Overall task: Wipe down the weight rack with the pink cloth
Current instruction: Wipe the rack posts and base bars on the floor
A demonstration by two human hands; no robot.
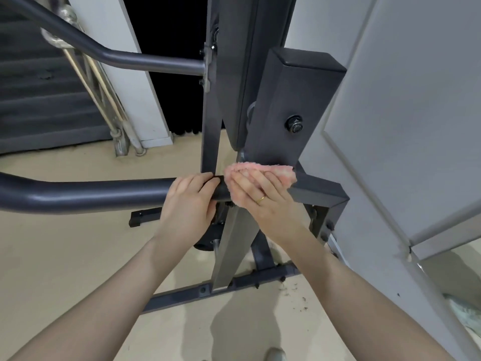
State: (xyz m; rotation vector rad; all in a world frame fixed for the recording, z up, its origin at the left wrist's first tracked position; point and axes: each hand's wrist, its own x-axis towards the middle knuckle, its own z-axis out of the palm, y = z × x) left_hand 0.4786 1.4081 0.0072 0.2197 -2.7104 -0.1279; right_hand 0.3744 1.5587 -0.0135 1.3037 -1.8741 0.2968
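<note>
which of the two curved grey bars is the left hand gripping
The lower curved bar, nearest the camera. The left hand wraps its end beside the pink cloth. The upper curved bar, higher by the staircase, is untouched.

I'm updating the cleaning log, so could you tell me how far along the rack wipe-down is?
Nothing looks finished; no surface shows a clear wiped mark. In hand: the right hand presses the pink cloth against the frame joint, while the left hand grips the lower bar. Seemingly left: the upper bar, the uprights and the base rail.
</note>
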